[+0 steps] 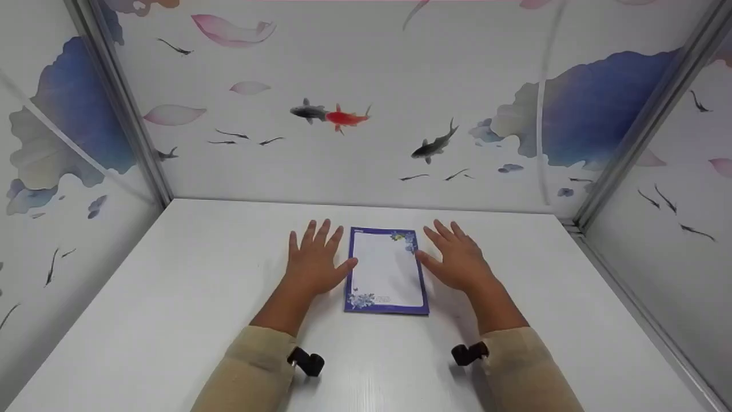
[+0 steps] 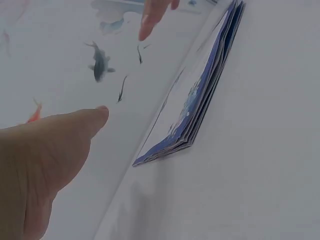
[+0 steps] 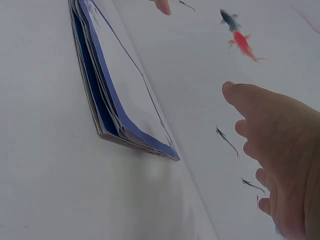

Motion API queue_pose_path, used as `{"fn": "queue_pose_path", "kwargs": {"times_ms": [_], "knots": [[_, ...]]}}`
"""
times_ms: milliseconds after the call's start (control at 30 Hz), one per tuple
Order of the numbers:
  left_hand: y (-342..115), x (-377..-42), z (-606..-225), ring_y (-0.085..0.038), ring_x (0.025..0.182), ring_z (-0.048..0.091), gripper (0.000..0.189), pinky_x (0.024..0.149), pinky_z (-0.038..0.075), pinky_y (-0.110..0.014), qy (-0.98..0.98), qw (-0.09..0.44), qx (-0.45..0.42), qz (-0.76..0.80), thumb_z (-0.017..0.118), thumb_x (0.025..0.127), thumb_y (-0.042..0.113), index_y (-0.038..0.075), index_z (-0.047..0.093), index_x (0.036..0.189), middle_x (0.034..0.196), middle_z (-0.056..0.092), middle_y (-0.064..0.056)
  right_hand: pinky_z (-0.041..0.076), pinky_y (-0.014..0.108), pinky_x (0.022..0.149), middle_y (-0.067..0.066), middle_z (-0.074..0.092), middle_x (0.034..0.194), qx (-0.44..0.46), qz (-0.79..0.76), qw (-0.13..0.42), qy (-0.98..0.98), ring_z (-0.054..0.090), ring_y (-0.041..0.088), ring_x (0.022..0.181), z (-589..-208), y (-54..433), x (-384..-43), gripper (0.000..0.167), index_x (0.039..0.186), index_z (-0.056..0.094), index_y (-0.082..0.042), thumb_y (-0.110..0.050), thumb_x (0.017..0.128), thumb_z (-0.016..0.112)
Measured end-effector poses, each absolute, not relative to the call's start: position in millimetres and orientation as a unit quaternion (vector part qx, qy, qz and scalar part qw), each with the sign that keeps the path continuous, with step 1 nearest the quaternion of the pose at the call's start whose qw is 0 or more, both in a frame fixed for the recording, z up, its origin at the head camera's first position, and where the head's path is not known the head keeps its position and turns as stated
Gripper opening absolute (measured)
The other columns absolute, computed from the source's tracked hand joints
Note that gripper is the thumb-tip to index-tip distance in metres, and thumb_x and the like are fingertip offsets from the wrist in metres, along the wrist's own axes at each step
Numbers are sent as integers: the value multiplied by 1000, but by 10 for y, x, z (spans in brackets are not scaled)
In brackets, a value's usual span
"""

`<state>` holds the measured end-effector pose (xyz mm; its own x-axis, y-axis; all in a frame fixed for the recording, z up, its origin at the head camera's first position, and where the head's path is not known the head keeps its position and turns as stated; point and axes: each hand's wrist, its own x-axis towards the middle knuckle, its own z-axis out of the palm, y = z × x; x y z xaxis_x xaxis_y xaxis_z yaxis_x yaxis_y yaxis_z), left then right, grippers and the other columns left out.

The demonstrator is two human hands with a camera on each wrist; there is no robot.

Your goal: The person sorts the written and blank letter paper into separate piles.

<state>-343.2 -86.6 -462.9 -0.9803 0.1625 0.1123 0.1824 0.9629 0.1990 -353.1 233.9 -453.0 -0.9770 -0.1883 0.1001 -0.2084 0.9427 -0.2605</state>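
Note:
A thin booklet [image 1: 386,269] with a white face, a purple-blue border and printed blue flowers at two corners lies flat on the white table [image 1: 171,303]. In both wrist views its edge shows several stacked or folded layers. To its left, my left hand [image 1: 315,260] is spread with straight fingers, and its thumb tip overlaps the booklet's left border in the head view. On the other side my right hand [image 1: 460,260] is spread likewise, thumb tip at the right border. The wrist views show both thumbs raised above the booklet. Neither hand grips anything.
White walls printed with fish, petals and blue lotus leaves enclose the table at the back and both sides. Metal posts [image 1: 123,109] stand at the corners. A small black device [image 1: 309,361] sits at each sleeve cuff.

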Motion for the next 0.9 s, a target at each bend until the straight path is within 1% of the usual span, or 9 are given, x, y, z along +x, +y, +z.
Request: {"fn": "queue_pose_path", "kwargs": {"times_ms": [233,433,600,733,900], "knots": [[-693,-3395,-4622,-34,171,5,89,135,3,-69,-987,37,-122,-97,47,100,77,31,22,172,183,11,-3,14,69,133,-2,15,182,116,135,25,-984,5,36,170,-4533,2193,-3505,81,170,29,-33,-74,102,47],[-615,-3393,-4659,-33,171,3,88,134,0,-69,-985,32,-138,-101,45,100,77,33,20,172,183,10,-2,17,71,132,-3,16,182,120,127,23,-984,5,36,170,-4538,2107,-3469,82,170,30,-34,-73,102,49],[-593,-3404,-4706,-32,171,3,88,134,0,-69,-984,25,-146,-101,45,100,77,35,19,172,183,9,0,17,71,132,-4,17,182,119,125,19,-985,6,35,171,-4564,2083,-3468,81,170,29,-35,-72,102,51],[-597,-3406,-4747,-32,171,3,87,135,0,-69,-982,6,-151,-112,46,100,76,35,20,172,183,10,0,17,72,131,-5,16,182,123,131,3,-984,6,35,171,-4617,2073,-3482,80,170,28,-37,-69,102,53],[-618,-3395,-4835,-33,171,6,88,135,3,-69,-979,-27,-157,-128,45,99,78,34,23,172,183,14,-1,17,72,131,-5,16,182,135,141,-34,-980,6,35,171,-4698,2086,-3482,79,170,30,-37,-69,102,55]]}}
